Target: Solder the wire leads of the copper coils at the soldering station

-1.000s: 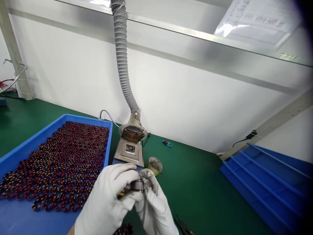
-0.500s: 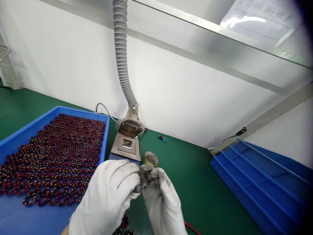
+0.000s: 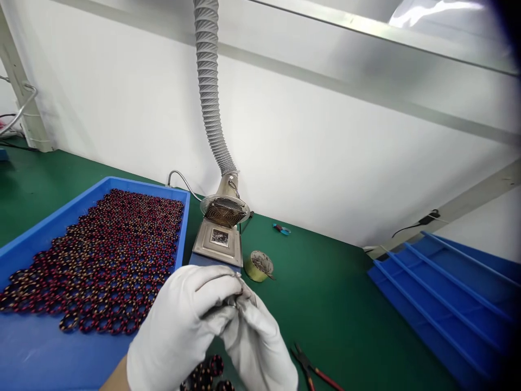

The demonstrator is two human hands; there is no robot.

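Both my hands wear white gloves with grey-stained fingertips and meet at the lower middle of the head view. My left hand [image 3: 175,320] is closed, thumb and fingers pinching a small dark ring-shaped part [image 3: 232,300]. Fingers of my right hand [image 3: 260,342] are pressed together at the same part, from the right side. Most of the part is covered by the gloves; only a shiny edge shows. Below my hands lie several black rings with coloured windings [image 3: 207,374]. Red-handled pliers [image 3: 305,364] rest on the green table to the right of my right hand.
On the left, a blue tray [image 3: 185,228] holds rows of black, red and gold wound rings [image 3: 122,255]. A solder pot [image 3: 220,247] stands under a hood with a grey hose [image 3: 209,81]. Beside it sit a yellowish tin [image 3: 258,266] and small blue-handled cutters [image 3: 281,229]. Blue trays [image 3: 443,304] lean at right.
The camera view has shifted, bringing the pliers further into sight. My hands have drawn closer together around the small part, which shows less than before.
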